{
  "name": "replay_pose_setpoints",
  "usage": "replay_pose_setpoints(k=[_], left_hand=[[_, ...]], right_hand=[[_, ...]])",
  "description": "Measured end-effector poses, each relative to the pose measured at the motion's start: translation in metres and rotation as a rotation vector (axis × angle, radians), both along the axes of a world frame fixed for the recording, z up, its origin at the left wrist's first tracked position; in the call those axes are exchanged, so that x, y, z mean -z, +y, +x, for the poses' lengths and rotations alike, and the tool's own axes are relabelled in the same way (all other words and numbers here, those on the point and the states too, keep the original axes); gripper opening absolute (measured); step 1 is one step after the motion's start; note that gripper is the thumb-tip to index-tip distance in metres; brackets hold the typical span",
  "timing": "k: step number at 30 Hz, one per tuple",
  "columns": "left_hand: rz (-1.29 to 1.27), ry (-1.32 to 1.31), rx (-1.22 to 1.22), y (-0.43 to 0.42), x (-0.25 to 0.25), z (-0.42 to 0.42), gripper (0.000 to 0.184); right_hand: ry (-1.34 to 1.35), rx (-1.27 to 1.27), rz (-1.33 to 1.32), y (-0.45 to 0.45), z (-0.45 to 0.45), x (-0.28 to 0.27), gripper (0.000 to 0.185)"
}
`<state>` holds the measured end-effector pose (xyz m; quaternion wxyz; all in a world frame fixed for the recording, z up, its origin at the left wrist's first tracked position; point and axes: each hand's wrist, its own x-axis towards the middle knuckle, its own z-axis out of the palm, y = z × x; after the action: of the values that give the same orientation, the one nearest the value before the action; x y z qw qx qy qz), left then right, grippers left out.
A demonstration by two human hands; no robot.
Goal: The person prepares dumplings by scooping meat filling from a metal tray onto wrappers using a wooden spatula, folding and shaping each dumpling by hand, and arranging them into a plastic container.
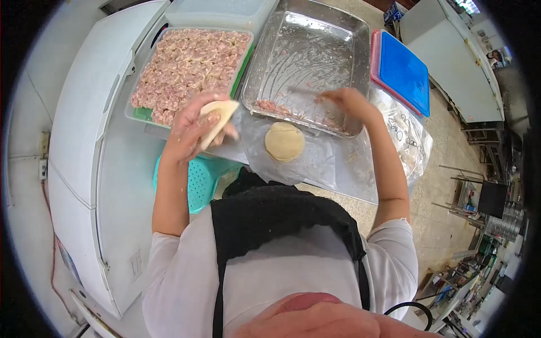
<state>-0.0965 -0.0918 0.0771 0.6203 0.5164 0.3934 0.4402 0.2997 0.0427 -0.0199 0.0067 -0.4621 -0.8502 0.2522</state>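
Observation:
My left hand (194,127) is closed around a round dough wrapper (221,119), which is bent and pale, near the corner of the meat container. Over the near right part of a large metal tray (360,50), my right hand (346,103) pinches a thin, flat metal tool (303,90) that is blurred and points left. Raw minced meat (270,106) lies in scraps along the tray's near edge. Between my hands, a stack of round dough wrappers (284,142) rests on a clear plastic bag (315,160).
At the back left is a clear container (248,53) filled with minced meat. Blue and red lids (403,73) lie right of the tray, above a bag with black writing (403,127). A turquoise stool (200,183) stands below the table's left side; a white freezer (96,107) is beyond it.

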Motion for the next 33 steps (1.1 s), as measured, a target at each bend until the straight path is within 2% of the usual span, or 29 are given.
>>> replay_pose_setpoints(k=[1,3,4,7,8,9,10,11,12,13,14,15,16,17,19,20,21,22,23,24,26,27,28,29,30,31,32,33], left_hand=[[0.000,0.000,-0.009,-0.002,0.003,-0.005,0.043],[0.073,-0.259,0.367,-0.006,0.009,-0.013,0.032],[0.073,-0.258,0.361,-0.006,0.008,-0.008,0.032],[0.814,0.992,0.082,-0.004,0.005,0.021,0.027],[0.755,1.027,-0.006,-0.008,0.009,0.022,0.028],[0.751,1.029,-0.005,-0.011,0.009,0.021,0.028],[0.575,0.785,0.017,-0.014,0.008,0.018,0.028],[0.400,0.540,0.036,-0.016,0.008,0.015,0.029],[0.397,0.536,0.037,-0.016,0.008,0.012,0.029],[0.477,0.737,0.003,-0.015,0.008,0.008,0.029],[0.555,0.939,-0.031,-0.015,0.008,0.005,0.029],[0.556,0.935,-0.032,-0.016,0.011,0.003,0.029],[0.364,0.727,-0.111,-0.017,0.015,0.002,0.028],[0.174,0.515,-0.185,-0.018,0.019,0.001,0.027],[0.160,0.424,-0.213,-0.016,0.024,0.001,0.028],[0.143,0.337,-0.242,-0.014,0.025,0.000,0.029],[0.146,0.332,-0.242,-0.009,0.026,-0.002,0.029],[0.282,0.410,-0.184,-0.004,0.027,-0.005,0.030],[0.419,0.487,-0.124,0.000,0.028,-0.006,0.032],[0.421,0.484,-0.122,0.000,0.028,-0.005,0.032],[0.157,0.121,-0.018,0.002,0.028,-0.002,0.033],[0.161,0.123,-0.012,0.004,0.027,-0.005,0.033],[0.031,0.047,0.103,0.007,0.026,-0.010,0.034],[-0.097,-0.030,0.214,0.011,0.026,-0.012,0.035],[-0.093,-0.032,0.216,0.015,0.028,-0.008,0.035],[0.198,0.325,0.087,0.019,0.031,-0.001,0.035],[0.484,0.681,-0.054,0.021,0.033,0.003,0.034],[0.483,0.681,-0.060,0.024,0.034,0.004,0.034]], right_hand=[[0.088,0.096,0.068,0.019,0.002,0.010,0.034],[0.100,0.157,0.157,0.062,-0.002,0.041,0.034],[0.109,0.229,0.248,0.072,-0.006,0.047,0.034],[-0.001,0.321,0.283,0.081,-0.039,0.058,0.039],[-0.003,0.316,0.280,0.075,-0.050,0.058,0.039],[-0.027,0.166,0.185,0.059,-0.061,0.049,0.041],[-0.050,0.017,0.090,0.042,-0.067,0.040,0.043],[-0.052,0.019,0.088,0.023,-0.064,0.032,0.043],[-0.034,-0.076,0.024,0.002,-0.057,0.025,0.039],[-0.016,-0.172,-0.038,-0.015,-0.051,0.016,0.037],[-0.019,-0.172,-0.039,-0.027,-0.044,-0.004,0.037],[-0.106,-0.059,0.007,-0.035,-0.038,-0.030,0.027],[-0.192,0.054,0.055,-0.043,-0.035,-0.044,0.021],[-0.197,0.055,0.058,-0.049,-0.036,-0.046,0.021],[-0.453,0.052,0.166,-0.060,-0.043,-0.046,0.020],[-0.457,0.053,0.168,-0.066,-0.055,-0.038,0.020],[-0.363,0.077,0.198,-0.071,-0.074,-0.023,0.020],[-0.269,0.102,0.228,-0.075,-0.091,-0.015,0.021],[-0.271,0.104,0.230,-0.074,-0.105,-0.014,0.021],[-0.238,0.046,0.234,-0.069,-0.118,-0.013,0.022],[-0.202,-0.005,0.241,-0.058,-0.121,-0.009,0.024],[-0.083,0.014,0.172,-0.053,-0.114,-0.003,0.027],[0.036,0.033,0.103,-0.052,-0.107,-0.003,0.030],[0.035,0.037,0.108,-0.053,-0.098,-0.004,0.030],[0.173,0.059,-0.009,-0.054,-0.089,-0.008,0.029],[0.310,0.079,-0.128,-0.055,-0.081,-0.011,0.028],[0.306,0.074,-0.128,-0.058,-0.076,-0.013,0.028],[0.390,0.142,-0.243,-0.061,-0.072,-0.014,0.027]])
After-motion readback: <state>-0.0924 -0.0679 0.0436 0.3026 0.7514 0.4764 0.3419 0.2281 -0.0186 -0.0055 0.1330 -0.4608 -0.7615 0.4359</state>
